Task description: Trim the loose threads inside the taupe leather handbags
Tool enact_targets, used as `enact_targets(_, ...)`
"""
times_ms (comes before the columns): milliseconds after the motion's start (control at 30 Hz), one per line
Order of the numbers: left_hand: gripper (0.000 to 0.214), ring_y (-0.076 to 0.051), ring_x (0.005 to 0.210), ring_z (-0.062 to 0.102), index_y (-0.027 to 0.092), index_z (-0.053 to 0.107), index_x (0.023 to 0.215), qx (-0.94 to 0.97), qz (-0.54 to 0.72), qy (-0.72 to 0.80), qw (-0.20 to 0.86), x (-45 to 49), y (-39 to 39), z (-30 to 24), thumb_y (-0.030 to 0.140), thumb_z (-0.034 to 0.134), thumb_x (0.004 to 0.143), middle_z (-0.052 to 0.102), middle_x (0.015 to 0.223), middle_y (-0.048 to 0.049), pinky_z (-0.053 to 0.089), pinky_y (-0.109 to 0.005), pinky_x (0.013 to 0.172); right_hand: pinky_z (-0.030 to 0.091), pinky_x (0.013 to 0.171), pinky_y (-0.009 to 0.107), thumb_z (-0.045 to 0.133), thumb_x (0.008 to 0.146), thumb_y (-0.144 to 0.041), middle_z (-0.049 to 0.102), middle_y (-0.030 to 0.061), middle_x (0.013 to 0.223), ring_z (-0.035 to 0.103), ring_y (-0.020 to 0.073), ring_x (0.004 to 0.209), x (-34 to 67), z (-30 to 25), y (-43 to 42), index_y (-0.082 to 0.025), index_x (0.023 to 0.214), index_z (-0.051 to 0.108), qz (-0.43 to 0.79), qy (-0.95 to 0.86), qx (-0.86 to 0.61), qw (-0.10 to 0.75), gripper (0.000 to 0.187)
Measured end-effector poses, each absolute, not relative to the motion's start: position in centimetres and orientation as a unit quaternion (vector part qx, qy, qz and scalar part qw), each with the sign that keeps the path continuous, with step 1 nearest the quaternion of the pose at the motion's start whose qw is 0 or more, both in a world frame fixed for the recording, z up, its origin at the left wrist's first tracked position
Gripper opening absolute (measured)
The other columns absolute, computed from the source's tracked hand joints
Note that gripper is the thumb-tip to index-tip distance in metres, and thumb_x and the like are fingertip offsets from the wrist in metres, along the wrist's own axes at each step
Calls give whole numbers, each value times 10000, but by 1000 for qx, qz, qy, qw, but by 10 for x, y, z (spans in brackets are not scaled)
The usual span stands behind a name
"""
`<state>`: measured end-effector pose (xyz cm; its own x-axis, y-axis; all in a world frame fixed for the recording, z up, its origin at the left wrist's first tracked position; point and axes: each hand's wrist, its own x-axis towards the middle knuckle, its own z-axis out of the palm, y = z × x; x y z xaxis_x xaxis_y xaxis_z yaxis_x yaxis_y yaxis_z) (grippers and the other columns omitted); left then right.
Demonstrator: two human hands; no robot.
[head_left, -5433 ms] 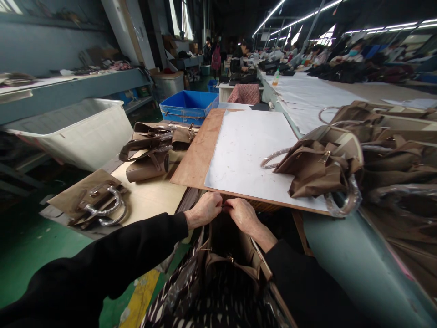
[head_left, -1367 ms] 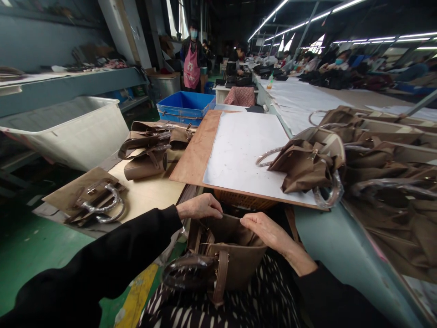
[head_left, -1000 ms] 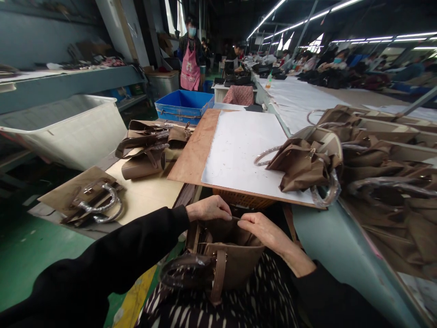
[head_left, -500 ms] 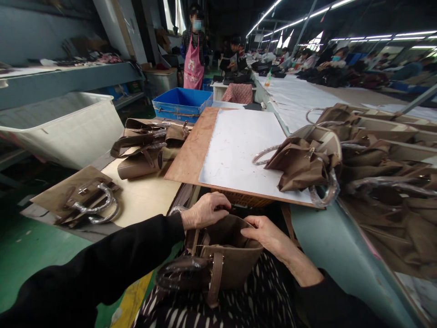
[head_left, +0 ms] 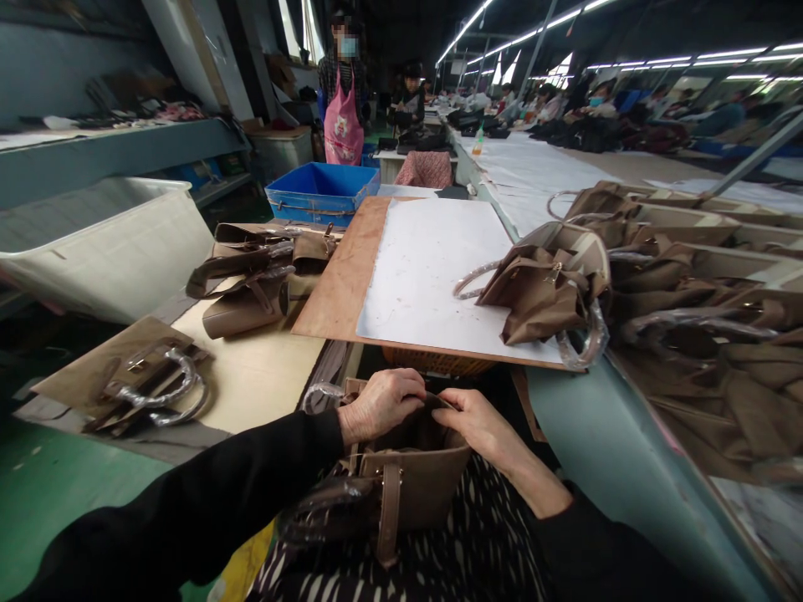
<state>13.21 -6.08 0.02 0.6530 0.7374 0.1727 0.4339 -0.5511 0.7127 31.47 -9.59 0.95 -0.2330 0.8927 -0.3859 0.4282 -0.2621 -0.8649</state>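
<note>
A brown handbag (head_left: 427, 489) rests upright on my lap with its mouth facing up. Its plastic-wrapped handle (head_left: 326, 510) hangs toward me on the left, beside a strap with metal fittings. My left hand (head_left: 386, 405) is closed at the bag's far rim, its fingers bent down over the edge. On the right side of the rim, my right hand (head_left: 480, 426) pinches the edge between thumb and fingers. The two hands' fingertips are close together. The bag's inside is dark, and what lies in it is hidden.
A board with white paper (head_left: 432, 276) lies ahead, bearing another brown handbag (head_left: 545, 284). More bags (head_left: 708, 334) are heaped at right. Several bag pieces (head_left: 251, 276) lie on the left table. Beyond stand a blue bin (head_left: 323, 192), a white tub (head_left: 106, 251) and a person in a pink apron (head_left: 343, 125).
My left hand has moved slightly right along the rim, closer to my right hand. The whole view has shifted a little.
</note>
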Motion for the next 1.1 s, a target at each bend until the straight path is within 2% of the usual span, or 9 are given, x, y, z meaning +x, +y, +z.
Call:
enact_targets(200,84,-120,791,563,166,669,707,812,188,389,392,131,-58,3,187,588,707,628,904,8,413,-186,725,326,567,226,551,678,-264,556,-15,612,457,118,602,312,9,-93,-133,754,656,529,-570,-579,244,184)
enact_targets(400,71,-128,795,563,161,662,684,804,97,394,435,132,-49,11,180,603,650,637,932,15,408,-183,698,336,573,231,542,694,-284,582,-6,614,469,125,602,310,13,-90,-139,741,674,507,-600,-581,212,201)
enact_targets(600,45,-131,775,559,164,649,611,829,57,371,414,139,-48,15,134,617,604,638,936,19,399,-187,647,339,589,234,549,675,-288,597,-3,607,482,138,609,306,15,-87,-142,712,689,475,-615,-603,179,205)
enact_targets(733,55,-128,743,554,169,645,628,826,65,404,388,140,-53,12,142,598,620,640,901,15,389,-195,635,349,602,234,529,680,-285,635,12,671,523,162,666,307,14,-86,-167,780,700,444,-624,-619,171,230)
enact_targets(900,89,-134,707,545,168,637,699,792,115,469,375,137,-57,8,225,570,678,637,807,-5,384,-208,635,334,573,239,488,711,-314,619,20,645,528,163,648,306,19,-87,-189,716,682,397,-647,-634,148,231)
enact_targets(1100,153,-133,644,535,164,633,709,785,98,485,372,137,-57,12,263,517,704,626,709,-7,362,-215,584,321,558,244,490,691,-299,612,24,635,529,163,645,304,24,-82,-188,654,659,370,-663,-640,121,206)
